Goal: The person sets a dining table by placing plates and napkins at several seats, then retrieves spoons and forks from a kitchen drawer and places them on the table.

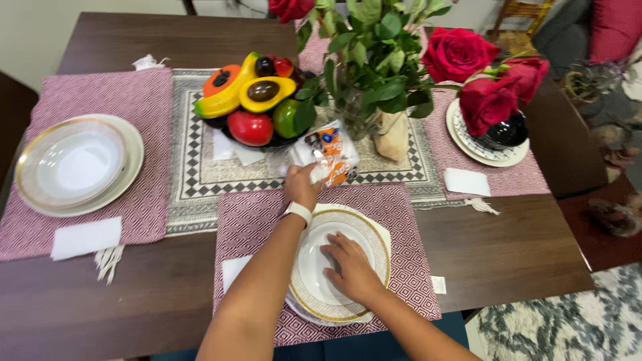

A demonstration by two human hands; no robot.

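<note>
I am gripping a small crinkly plastic packet [326,155], clear with orange and blue print, in my left hand [302,187]; my fingers are clenched around its lower end, and I am holding it up just above the far rim of the gold-rimmed bowl [314,267] in front of me. My right hand [351,267] is lying flat inside that same bowl, fingers spread and released, pressing on its white bottom and grasping nothing. The bowl is sitting on a plate, and both are resting on a maroon patterned placemat [254,220]. A white napkin [234,271] is peeking out just left of the bowl, partly under my left forearm.

Beyond the bowl, past the packet, a dark dish of fruit [251,100] is standing on a black-and-white checked runner [194,167]. To the right of the fruit, still beyond the bowl, a vase of red roses [461,53] is rising with thick green leaves. Far to the left of the bowl another bowl and plate set [73,164] is lying on its own maroon mat. Far to the right and beyond, a third setting with a black bowl [508,134] is sitting near the roses.
</note>
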